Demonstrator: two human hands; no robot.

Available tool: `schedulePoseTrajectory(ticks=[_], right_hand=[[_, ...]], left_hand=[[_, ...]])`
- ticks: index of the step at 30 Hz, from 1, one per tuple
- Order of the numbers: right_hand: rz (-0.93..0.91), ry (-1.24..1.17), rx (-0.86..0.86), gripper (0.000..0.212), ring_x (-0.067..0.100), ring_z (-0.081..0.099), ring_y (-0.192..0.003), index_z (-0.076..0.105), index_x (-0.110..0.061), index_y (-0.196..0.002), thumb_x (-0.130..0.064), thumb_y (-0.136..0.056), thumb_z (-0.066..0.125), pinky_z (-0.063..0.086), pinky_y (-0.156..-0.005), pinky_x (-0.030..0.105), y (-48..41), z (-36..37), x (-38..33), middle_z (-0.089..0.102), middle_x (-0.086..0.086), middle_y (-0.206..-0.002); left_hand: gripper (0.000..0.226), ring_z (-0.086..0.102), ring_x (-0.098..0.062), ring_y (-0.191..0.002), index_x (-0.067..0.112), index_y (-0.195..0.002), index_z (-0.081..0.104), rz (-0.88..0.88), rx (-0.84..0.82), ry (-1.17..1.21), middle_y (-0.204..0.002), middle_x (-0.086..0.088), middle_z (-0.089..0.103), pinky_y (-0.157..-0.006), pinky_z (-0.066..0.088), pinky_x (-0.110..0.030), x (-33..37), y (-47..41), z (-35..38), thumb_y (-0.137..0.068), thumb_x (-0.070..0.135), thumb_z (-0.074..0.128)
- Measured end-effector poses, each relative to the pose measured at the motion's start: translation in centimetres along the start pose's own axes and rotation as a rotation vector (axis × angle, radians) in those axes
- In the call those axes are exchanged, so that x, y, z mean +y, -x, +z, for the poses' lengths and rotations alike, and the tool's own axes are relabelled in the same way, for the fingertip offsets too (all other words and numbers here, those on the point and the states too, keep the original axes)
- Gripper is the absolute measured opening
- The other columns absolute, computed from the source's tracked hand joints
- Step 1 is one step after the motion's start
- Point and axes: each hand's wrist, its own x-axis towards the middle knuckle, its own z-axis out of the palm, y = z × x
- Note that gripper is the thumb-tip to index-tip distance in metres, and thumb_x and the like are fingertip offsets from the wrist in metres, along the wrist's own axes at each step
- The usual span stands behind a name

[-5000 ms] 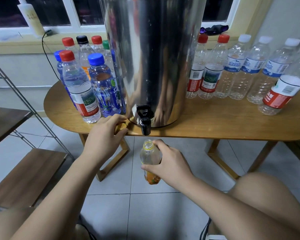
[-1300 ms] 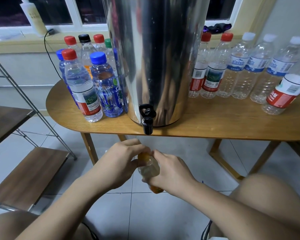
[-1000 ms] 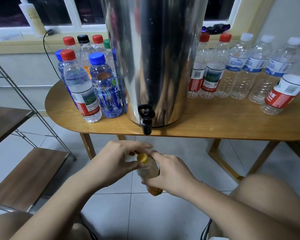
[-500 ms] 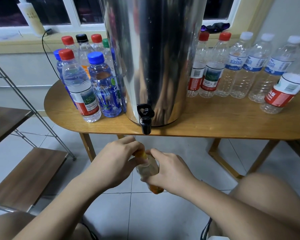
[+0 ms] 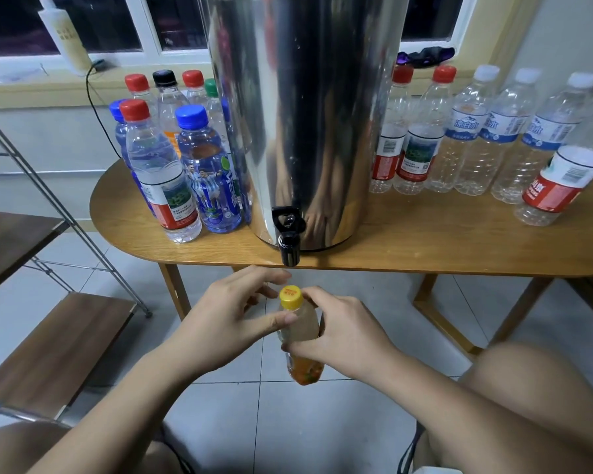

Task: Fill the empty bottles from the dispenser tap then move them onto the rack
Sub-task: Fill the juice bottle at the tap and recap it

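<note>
the right hand (image 5: 343, 336) is wrapped round the middle of a small clear plastic bottle (image 5: 302, 328), fingers curled on its far side and thumb on the near side, holding it upright in the air over the tiled floor. the bottle carries a round yellow screw cap (image 5: 291, 297) on its neck and an orange label at its base, which shows below the right hand.

the left hand (image 5: 226, 323) comes in from the other side, just beside the right hand. its thumb tip rests on the bottle's shoulder right under the cap and its fingers curve round the cap's far left side, a loose pinch at the top of the bottle.

straight above both hands hangs the black plastic tap (image 5: 288, 239) of a tall polished steel dispenser drum (image 5: 305, 114), apart from the cap. the drum stands on an oval wooden desk (image 5: 425, 244).

up and left of the left hand stands a cluster of capped filled bottles (image 5: 172, 165). up and right of the right hand stands a row of capped empty clear bottles (image 5: 476, 131).

far left of the left hand is a metal-framed rack with brown wooden shelves (image 5: 48, 343).
</note>
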Motion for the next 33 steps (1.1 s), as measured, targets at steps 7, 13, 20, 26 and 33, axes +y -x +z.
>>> schedulePoseTrajectory(ticks=[7, 13, 20, 26, 33], right_hand=[[0.011, -0.137, 0.106, 0.062, 0.009, 0.064, -0.074, 0.061, -0.043, -0.120, -0.062, -0.069, 0.092, 0.053, -0.063, 0.030, 0.8, -1.3, 0.4, 0.068, -0.015, -0.081], [0.012, -0.248, 0.196, 0.064, 0.012, 0.052, -0.062, 0.063, -0.047, -0.121, -0.058, -0.068, 0.096, 0.051, -0.062, 0.038, 1.6, -2.1, 0.3, 0.058, 0.003, -0.070], [-0.014, -0.329, 0.167, 0.063, 0.024, 0.065, -0.077, 0.061, -0.047, -0.122, -0.060, -0.071, 0.096, 0.058, -0.070, 0.048, 1.9, -2.2, -0.1, 0.070, 0.006, -0.085], [-0.026, -0.365, 0.148, 0.067, 0.018, 0.071, -0.073, 0.063, -0.041, -0.131, -0.052, -0.074, 0.097, 0.057, -0.068, 0.030, 1.3, -2.2, 0.0, 0.072, -0.023, -0.118], [0.022, -0.289, 0.087, 0.053, 0.012, 0.068, -0.068, 0.068, -0.033, -0.128, -0.048, -0.083, 0.091, 0.048, -0.071, 0.017, 1.0, -1.4, 0.6, 0.075, -0.019, -0.113]], left_hand=[[0.086, 0.062, 0.002, -0.120, 0.042, -0.140, 0.051, -0.141, -0.194, 0.039, -0.126, 0.024, 0.067, -0.097, 0.055, -0.030, -1.5, 0.4, 2.3, -0.070, 0.074, 0.089], [0.079, 0.064, -0.003, -0.112, 0.037, -0.134, 0.054, -0.153, -0.131, 0.071, -0.118, 0.021, 0.070, -0.090, 0.056, -0.033, -1.5, 0.5, 5.9, -0.072, 0.072, 0.088], [0.043, 0.065, -0.012, -0.085, 0.034, -0.106, 0.061, -0.088, -0.014, -0.049, -0.090, 0.017, 0.068, -0.069, 0.057, -0.030, -1.3, 0.4, 5.3, -0.075, 0.052, 0.084], [0.055, 0.072, -0.011, -0.083, 0.031, -0.117, 0.063, -0.074, 0.032, -0.057, -0.096, 0.013, 0.074, -0.076, 0.062, -0.036, -1.9, 0.5, 0.9, -0.076, 0.057, 0.090], [0.055, 0.075, -0.012, -0.094, 0.031, -0.121, 0.071, -0.078, 0.266, -0.007, -0.103, 0.011, 0.078, -0.081, 0.061, -0.033, -1.2, -0.1, -4.7, -0.075, 0.056, 0.089]])
